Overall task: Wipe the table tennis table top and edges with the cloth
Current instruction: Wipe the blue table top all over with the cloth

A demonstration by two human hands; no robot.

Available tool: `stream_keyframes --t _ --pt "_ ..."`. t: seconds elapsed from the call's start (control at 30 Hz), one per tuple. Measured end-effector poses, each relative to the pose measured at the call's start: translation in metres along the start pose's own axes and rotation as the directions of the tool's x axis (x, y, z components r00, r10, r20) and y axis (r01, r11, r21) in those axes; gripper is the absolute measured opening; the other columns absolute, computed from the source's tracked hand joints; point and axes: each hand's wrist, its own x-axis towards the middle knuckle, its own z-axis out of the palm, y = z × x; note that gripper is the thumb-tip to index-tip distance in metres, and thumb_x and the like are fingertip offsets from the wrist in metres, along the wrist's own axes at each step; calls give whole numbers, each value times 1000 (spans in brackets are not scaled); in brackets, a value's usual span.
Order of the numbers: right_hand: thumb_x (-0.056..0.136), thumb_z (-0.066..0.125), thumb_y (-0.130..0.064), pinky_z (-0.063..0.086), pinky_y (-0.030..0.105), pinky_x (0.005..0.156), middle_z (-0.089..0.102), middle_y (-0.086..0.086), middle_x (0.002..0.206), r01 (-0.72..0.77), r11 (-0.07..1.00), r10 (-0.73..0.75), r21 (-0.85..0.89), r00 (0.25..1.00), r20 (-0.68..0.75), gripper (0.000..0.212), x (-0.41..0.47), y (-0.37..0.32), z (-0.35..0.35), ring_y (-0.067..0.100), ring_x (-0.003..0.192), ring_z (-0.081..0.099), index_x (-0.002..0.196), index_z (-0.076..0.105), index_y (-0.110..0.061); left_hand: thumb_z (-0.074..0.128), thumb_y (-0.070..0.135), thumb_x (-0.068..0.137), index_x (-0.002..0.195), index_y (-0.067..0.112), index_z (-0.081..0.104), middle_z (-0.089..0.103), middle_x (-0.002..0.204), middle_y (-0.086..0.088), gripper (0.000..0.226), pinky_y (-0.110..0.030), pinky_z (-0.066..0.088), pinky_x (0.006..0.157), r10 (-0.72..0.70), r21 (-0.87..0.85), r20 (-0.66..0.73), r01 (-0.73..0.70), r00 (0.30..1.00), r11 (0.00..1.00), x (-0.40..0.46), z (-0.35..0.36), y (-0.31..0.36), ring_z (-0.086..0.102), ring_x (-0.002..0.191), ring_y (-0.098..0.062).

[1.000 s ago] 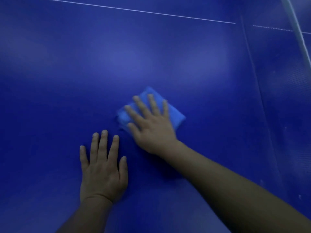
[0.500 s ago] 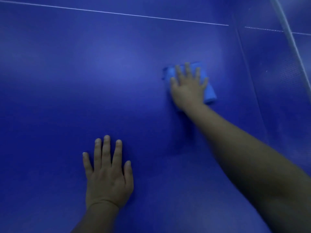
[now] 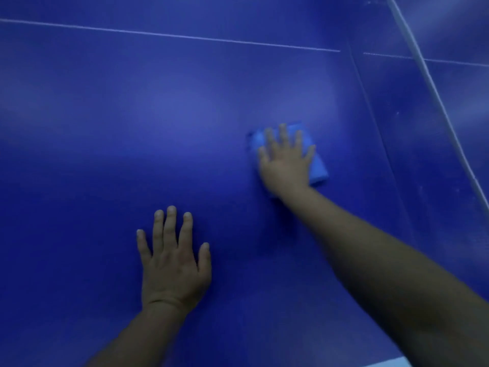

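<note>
The dark blue table tennis table top [image 3: 132, 115] fills the view. A folded light blue cloth [image 3: 317, 168] lies on it right of centre. My right hand [image 3: 285, 160] presses flat on the cloth with straight, spread fingers and covers most of it. My left hand [image 3: 173, 260] rests flat on the bare table nearer to me, fingers straight, holding nothing. The right hand is blurred.
A thin white line [image 3: 169, 35] crosses the far part of the table. A dark seam [image 3: 375, 128] runs along the right side, and beyond it stands the net with its white top band [image 3: 434, 88]. A pale strip [image 3: 391, 362] shows at the bottom right.
My right hand slid the cloth away from me and to the right over the last second, then back a little towards me. The left hand stayed planted on the table.
</note>
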Motion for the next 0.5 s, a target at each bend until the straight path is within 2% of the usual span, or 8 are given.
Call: stream_keyframes --t 0.03,0.1,0.17,0.23,0.3,0.33,0.43,0.5 --pt "104 29 -52 -2 63 119 7 -6 170 182 983 -181 -1 983 25 58 -13 -26 5 31 156 1 159 19 -38 33 51 92 148 12 47 31 162 -13 69 -55 1 122 -6 -25 -22 5 1000 1000 0 -3 0 14 154 -29" --pt "105 30 -52 -7 60 120 8 -8 169 503 864 -503 24 857 110 55 -31 -56 11 28 156 -2 158 23 -40 37 48 88 140 9 54 41 154 -15 66 -59 11 121 -39 -79 -89 32 995 996 9 -9 5 28 148 -32" --pt "103 26 -56 -5 57 120 13 -9 168 639 767 -639 49 756 140 56 -13 -48 8 26 156 3 157 27 -41 39 45 88 137 6 54 44 149 -18 65 -60 16 120 -55 -106 -150 39 987 994 33 -13 16 34 142 -35" --pt "101 21 -59 1 58 120 16 -9 168 560 828 -557 -11 825 94 59 36 -15 3 26 156 7 157 27 -41 40 43 88 140 6 50 41 152 -18 64 -57 14 121 -42 -126 -189 19 981 992 70 -16 33 32 144 -35" --pt "104 25 -56 5 59 120 11 -9 169 277 960 -276 -33 960 50 56 85 34 -8 26 156 6 158 22 -40 39 40 92 148 10 42 30 161 -14 64 -54 5 124 -49 -123 -156 30 986 992 109 -17 48 20 151 -31" --pt "105 25 -55 6 60 121 9 -9 169 136 990 -135 -23 990 32 56 101 57 -12 26 156 5 158 20 -40 37 39 96 153 12 35 20 165 -11 63 -52 -1 125 -82 -109 -128 68 988 992 126 -17 52 11 154 -27" --pt "104 23 -55 4 60 121 8 -8 169 -89 996 89 31 996 -1 57 102 87 -15 27 155 2 159 19 -40 30 45 102 160 18 18 1 169 -5 65 -51 -11 123 -201 -60 -60 197 978 979 152 -10 53 -9 155 -21" --pt "103 24 -55 2 62 121 8 -7 169 -86 996 87 15 996 -17 58 84 64 -6 29 155 2 159 18 -39 23 50 101 160 22 17 0 170 -4 66 -52 -12 123 -206 -51 -55 203 977 978 155 -7 53 -11 155 -22"
